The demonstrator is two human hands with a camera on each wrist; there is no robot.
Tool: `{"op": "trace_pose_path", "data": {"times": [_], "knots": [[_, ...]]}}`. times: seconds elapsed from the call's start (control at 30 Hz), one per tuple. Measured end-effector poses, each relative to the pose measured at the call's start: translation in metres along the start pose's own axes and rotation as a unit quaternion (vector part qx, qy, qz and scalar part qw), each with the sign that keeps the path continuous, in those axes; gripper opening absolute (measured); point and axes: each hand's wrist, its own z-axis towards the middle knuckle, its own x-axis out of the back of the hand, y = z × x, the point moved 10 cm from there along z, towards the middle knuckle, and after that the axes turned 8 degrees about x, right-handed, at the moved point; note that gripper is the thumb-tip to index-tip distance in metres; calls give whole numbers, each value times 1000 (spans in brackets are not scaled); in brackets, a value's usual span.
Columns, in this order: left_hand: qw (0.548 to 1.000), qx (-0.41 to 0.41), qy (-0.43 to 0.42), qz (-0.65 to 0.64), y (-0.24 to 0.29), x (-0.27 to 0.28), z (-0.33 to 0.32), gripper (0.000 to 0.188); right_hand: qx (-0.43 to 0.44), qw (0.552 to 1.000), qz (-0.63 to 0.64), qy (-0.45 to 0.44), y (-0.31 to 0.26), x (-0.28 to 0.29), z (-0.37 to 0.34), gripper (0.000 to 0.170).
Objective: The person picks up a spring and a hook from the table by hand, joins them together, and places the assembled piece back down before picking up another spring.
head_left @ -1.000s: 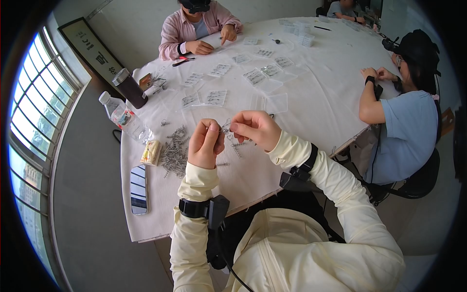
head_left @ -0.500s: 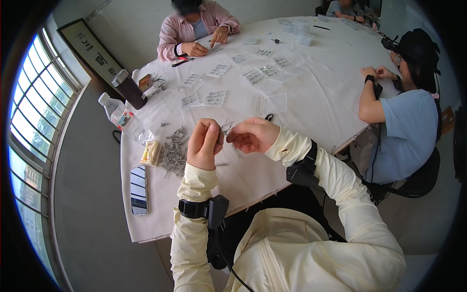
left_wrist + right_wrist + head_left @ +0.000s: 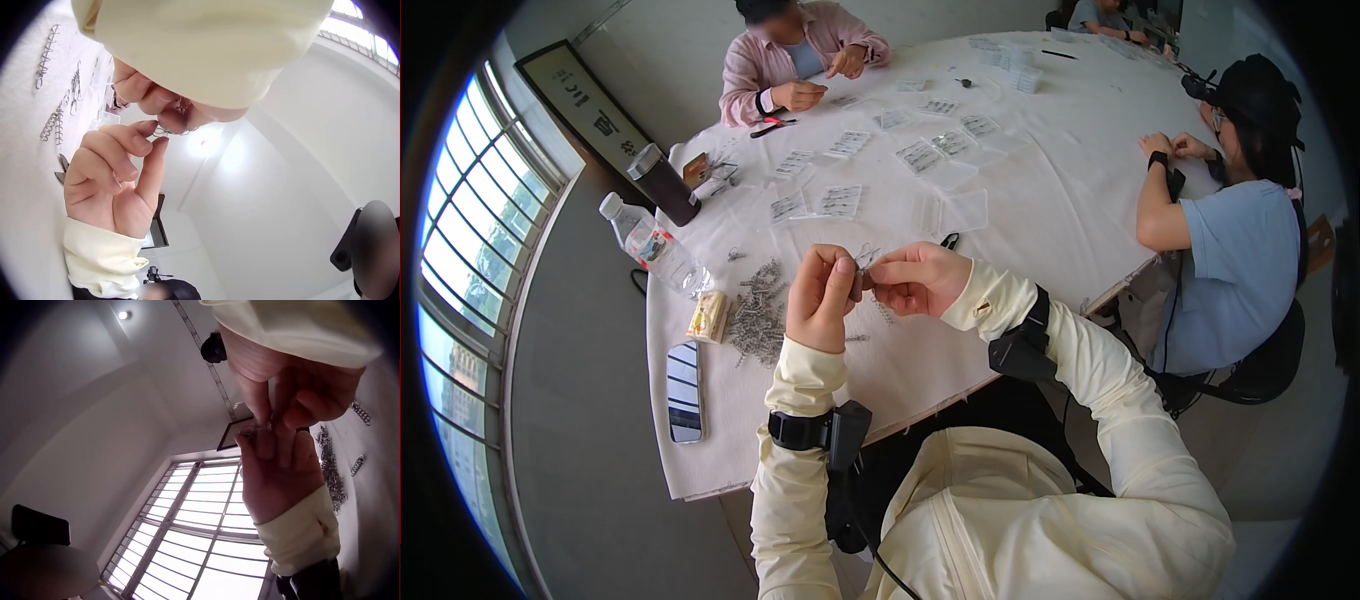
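Observation:
In the head view my left hand [image 3: 820,290] pinches a small piece of thin bent wire [image 3: 866,258] between thumb and forefinger. From the other side my right hand [image 3: 922,280] meets it, thumb and forefinger pinching at the same wire. Up close in the left wrist view, loops of the wire [image 3: 164,132] stick out from the left fingertips, right by the right hand's thumb and forefinger. Most of the piece is hidden by fingers. Just left of the hands, a pile of small coiled wire springs [image 3: 756,318] lies on the cloth.
Loose springs [image 3: 47,57] lie on the white tablecloth. Beyond the hands are clear plastic boxes [image 3: 840,201] with small wire parts. To the left stand a tissue pack [image 3: 708,317], phone [image 3: 685,390], water bottle [image 3: 655,247] and dark flask [image 3: 664,187]. Other people sit around the table.
My right hand has turned and shifted slightly left, its fingertips closing in on the wire by the left hand. The left hand stays nearly still.

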Motion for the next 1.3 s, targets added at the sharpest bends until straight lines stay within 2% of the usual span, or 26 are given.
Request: {"op": "trace_pose_path", "data": {"times": [0.3,0.67,1.1,1.2,1.3], "knots": [[1000,6,-23,9,-1,-4,-1,12,6,1000,1,7,0,0,0,21],[999,9,-31,-2,-2,-4,-1,13,14,1000,2,15,-3,2,-1,12],[996,32,-80,-16,-8,-11,-2,12,5,1000,-4,10,3,7,1,18],[995,39,-87,-18,-10,-13,-2,12,-4,999,-12,47,3,7,-1,18],[997,42,-70,7,-11,-12,-1,12,37,999,-14,26,-1,7,2,19]]}}
